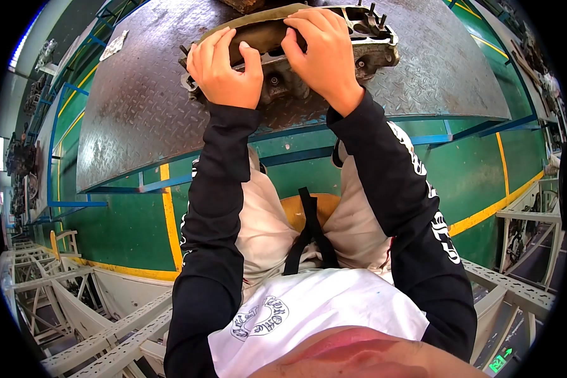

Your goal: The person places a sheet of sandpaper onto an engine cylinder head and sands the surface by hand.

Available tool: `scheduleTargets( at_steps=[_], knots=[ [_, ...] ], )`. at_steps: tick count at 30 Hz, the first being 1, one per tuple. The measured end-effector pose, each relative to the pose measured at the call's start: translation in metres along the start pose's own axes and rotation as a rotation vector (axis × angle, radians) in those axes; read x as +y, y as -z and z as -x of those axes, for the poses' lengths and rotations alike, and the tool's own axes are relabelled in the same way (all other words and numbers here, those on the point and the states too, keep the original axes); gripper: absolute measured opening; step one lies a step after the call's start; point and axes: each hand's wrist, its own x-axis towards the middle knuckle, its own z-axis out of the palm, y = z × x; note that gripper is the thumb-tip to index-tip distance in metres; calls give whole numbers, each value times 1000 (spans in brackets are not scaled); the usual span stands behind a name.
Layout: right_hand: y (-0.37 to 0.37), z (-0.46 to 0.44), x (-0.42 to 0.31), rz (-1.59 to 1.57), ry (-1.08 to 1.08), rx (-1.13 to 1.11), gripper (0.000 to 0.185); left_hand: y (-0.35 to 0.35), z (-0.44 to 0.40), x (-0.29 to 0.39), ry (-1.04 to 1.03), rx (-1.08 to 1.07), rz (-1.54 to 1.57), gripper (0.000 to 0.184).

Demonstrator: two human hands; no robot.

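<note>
A greasy metal engine part (283, 79) with studs and round openings lies on the steel plate table. Over its top runs a curved, olive-brown strip (261, 31), bent like a band. My left hand (227, 69) grips the strip's left part, thumb and fingers curled round its edge. Further right, my right hand (324, 53) pinches the strip near its upper right end, fingers on top and thumb below. The strip's underside and its contact with the metal part are partly hidden by my hands.
The diamond-patterned steel table (138, 113) has a blue frame edge nearest me. A crumpled whitish cloth or paper (114, 46) lies at its left. Behind the engine part sits a rusty brown piece (242, 5). Metal racks stand at both sides beyond the green floor.
</note>
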Motion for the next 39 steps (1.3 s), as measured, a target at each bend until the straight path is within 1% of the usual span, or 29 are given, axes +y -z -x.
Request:
scheduleTargets(
  at_steps=[3, 5, 9, 11, 15, 17, 18, 20, 23, 27, 29, 35, 39],
  knots=[
    [1, -1, 0, -2, 21, 39, 12, 2, 0, -1, -7, -1, 16, 21],
    [4, 0, 1, -11, 6, -16, 13, 4, -1, 0, 3, 18, 36, 23],
    [10, -4, -4, -30, -8, -16, 15, 3, -2, 4, 51, 12, 51, 27],
    [8, -6, -5, -42, -38, 60, 16, 1, -1, 2, 16, 13, 65, 30],
    [-3, -5, 1, -34, -19, 107, 19, -2, -1, -1, -23, -44, 109, 36],
    [-6, -1, 4, -12, -52, 59, 26, -4, 1, -1, -9, -101, 78, 35],
    [-6, 0, 4, -12, -53, 59, 26, -6, 3, -2, -9, -101, 79, 35],
    [-7, 2, 3, 45, -65, -25, 32, -7, 4, -4, -33, -111, 23, 32],
    [-9, 5, 4, 67, -9, -51, 32, -4, 4, -3, -2, -122, 0, 28],
    [-8, 5, 6, -34, -44, -129, 25, -1, 3, -6, -5, -190, -12, 26],
    [-10, 7, 7, -11, -10, -58, 23, -2, 4, -10, -37, -204, -15, 26],
    [0, 5, 1, -32, -40, -78, 25, 6, 3, -8, -26, -268, -23, 29],
    [0, 3, -3, -50, -63, -51, 21, 8, 4, -6, 15, -279, -11, 31]
  ],
)
